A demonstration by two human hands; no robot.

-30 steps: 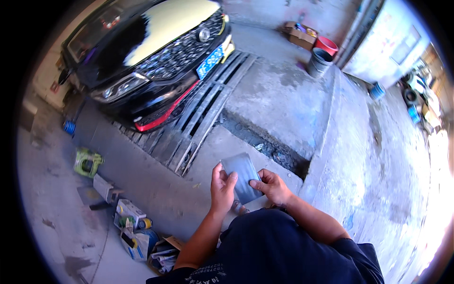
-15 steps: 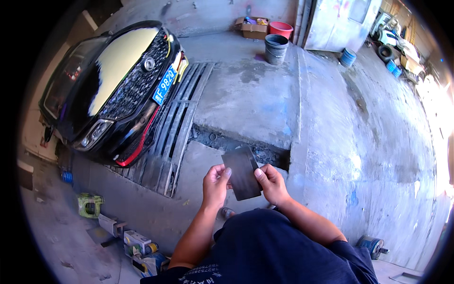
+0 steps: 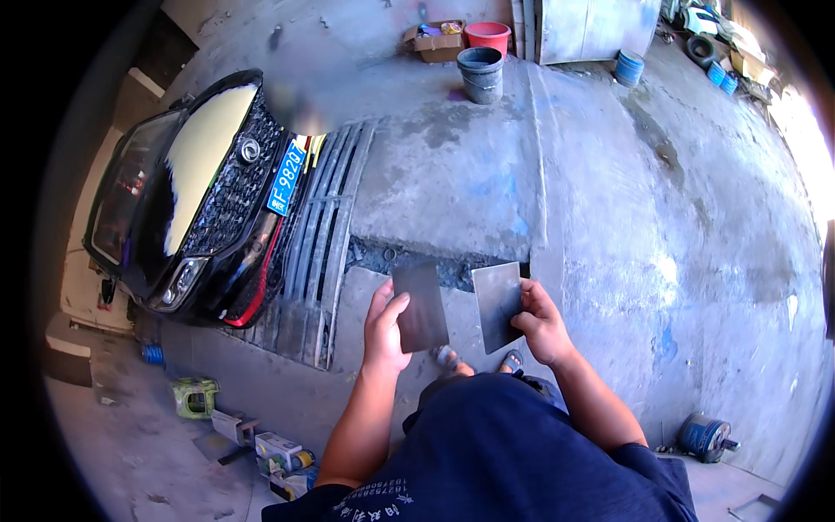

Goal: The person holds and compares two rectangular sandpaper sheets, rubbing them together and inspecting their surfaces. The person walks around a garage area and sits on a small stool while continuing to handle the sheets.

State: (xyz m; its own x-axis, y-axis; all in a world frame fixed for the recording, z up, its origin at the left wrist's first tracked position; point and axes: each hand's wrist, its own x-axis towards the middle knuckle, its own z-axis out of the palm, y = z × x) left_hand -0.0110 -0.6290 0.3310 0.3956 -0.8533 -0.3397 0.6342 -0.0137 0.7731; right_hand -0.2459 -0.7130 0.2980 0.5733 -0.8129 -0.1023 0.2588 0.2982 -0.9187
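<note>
My left hand (image 3: 385, 324) grips the edge of a dark grey, rectangular sheet of sandpaper (image 3: 421, 306), its thumb lying on the near face. A second sandpaper sheet (image 3: 496, 303), with a paler sheen at its top, is pinched in my right hand (image 3: 544, 324) between the thumb and the fingers behind. Both sheets are held upright in front of my body, side by side, with a gap between them. The fingers behind each sheet are partly hidden.
A black car (image 3: 187, 209) with a cream patch on its bonnet stands at left by a floor grating (image 3: 326, 217). A broken pit edge lies ahead. Farther off are a grey bucket (image 3: 481, 76), a red basin (image 3: 488, 37) and a cardboard box (image 3: 435, 43). A blue drum (image 3: 703, 438) lies at right.
The sheets were together between both hands; now they are apart, one in each hand. My right hand has moved right. The view has shifted slightly.
</note>
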